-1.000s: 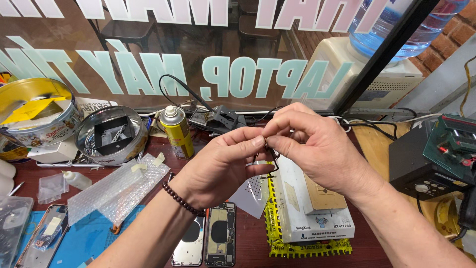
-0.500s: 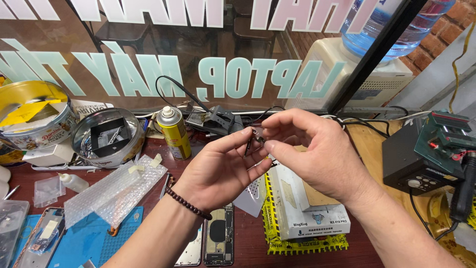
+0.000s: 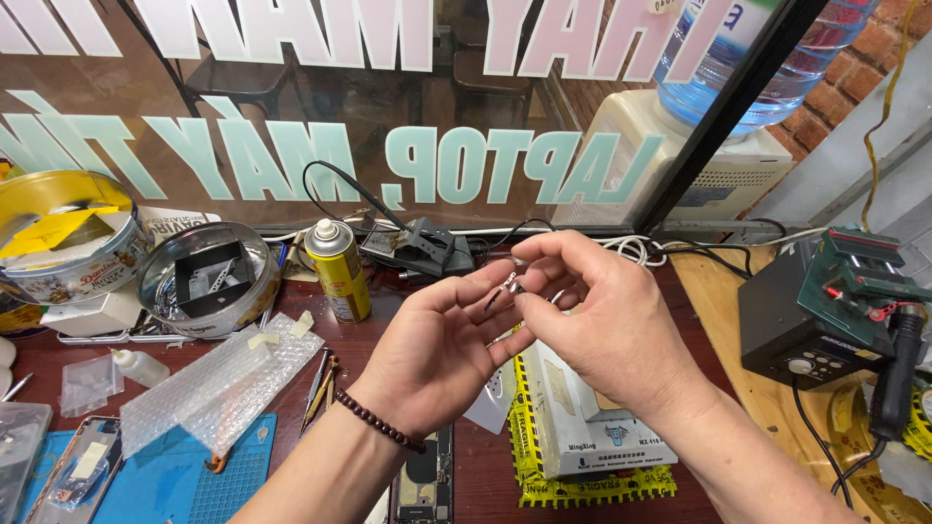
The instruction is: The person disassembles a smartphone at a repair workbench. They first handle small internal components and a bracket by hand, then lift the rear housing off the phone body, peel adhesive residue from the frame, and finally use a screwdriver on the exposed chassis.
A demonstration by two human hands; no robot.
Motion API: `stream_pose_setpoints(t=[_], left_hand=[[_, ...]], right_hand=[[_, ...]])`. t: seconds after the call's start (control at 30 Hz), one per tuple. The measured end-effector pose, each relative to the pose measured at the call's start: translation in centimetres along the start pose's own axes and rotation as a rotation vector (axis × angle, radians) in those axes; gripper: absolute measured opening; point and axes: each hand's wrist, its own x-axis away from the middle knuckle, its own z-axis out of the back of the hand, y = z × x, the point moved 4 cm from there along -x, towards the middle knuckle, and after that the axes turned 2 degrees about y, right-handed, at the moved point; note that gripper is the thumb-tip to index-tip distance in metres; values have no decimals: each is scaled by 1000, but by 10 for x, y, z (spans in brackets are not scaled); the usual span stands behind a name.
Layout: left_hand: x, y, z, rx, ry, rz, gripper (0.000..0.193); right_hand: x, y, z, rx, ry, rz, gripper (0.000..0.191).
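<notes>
While both hands meet above the middle of the bench (image 3: 320, 340), the scene reads from the left edge: a round gold tin (image 3: 58, 238) with a glossy lid, a shiny metal bowl (image 3: 206, 279), then a crinkled sheet of bubble wrap (image 3: 218, 383) lying over a blue mat (image 3: 184, 475). A yellow spray can (image 3: 337, 270) stands upright behind them. The left hand (image 3: 437, 349), with a dark bead bracelet (image 3: 381, 422) at the wrist, has its grip pressed together on a small dark part (image 3: 507, 284), thin and slightly glinting, held in the air just before the window. The right hand (image 3: 602, 325) pinches the same part from the other side. So slight a piece could slip from the fingertips and vanish among the clutter below, or bend if squeezed unevenly. Beneath the right hand lies a white box (image 3: 582, 427) on yellow tape-patterned wrapping; at far right sits a dark boxy station (image 3: 806, 325).
</notes>
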Motion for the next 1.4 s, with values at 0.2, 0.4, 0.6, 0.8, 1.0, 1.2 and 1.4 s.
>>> stream_pose_setpoints(t=[0.2, 0.4, 0.6, 0.8, 1.0, 1.2, 1.4], left_hand=[[-2, 0, 1, -36, -40, -33, 49], [-7, -1, 10, -96, 46, -91, 47], [-13, 7, 13, -379, 128, -287, 52], [-3, 17, 2, -952, 177, -566, 53], [9, 18, 3, -1043, 215, -650, 52], [7, 18, 17, -852, 115, -551, 38], [7, 23, 27, -953, 63, -536, 19]], right_hand=[[5, -6, 0, 72, 12, 44, 33], [7, 2, -5, 50, -4, -7, 34], [-1, 4, 1, 26, 16, 70, 22], [-7, 5, -4, 193, -65, 96, 14], [-7, 9, -12, 140, -106, 104, 15], [-6, 12, -18, 99, -154, 54, 13], [-6, 5, -17, 168, -192, 154, 13]])
